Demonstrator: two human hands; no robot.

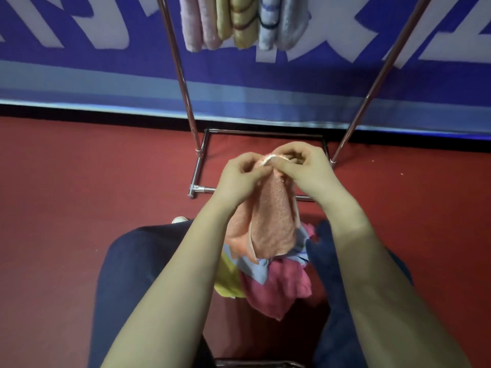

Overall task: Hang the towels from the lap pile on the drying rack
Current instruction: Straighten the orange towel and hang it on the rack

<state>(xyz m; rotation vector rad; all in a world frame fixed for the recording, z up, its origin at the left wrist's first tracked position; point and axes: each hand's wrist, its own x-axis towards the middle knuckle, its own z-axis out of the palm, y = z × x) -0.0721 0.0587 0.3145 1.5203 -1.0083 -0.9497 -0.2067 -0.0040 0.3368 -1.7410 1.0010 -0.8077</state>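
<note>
An orange towel hangs from both my hands above my lap. My left hand and my right hand pinch its top edge close together, thumbs almost touching. Below it, between my dark-trousered knees, lies the lap pile with a pink, a light blue and a yellow towel. The drying rack, shiny metal tubing, stands straight ahead on the red floor. Several towels hang side by side from its top: pink, tan, striped white-blue and grey.
A blue banner with large white characters covers the wall behind the rack. The rack's rectangular base frame lies on the floor just beyond my hands. A white shoe tip shows by my left knee.
</note>
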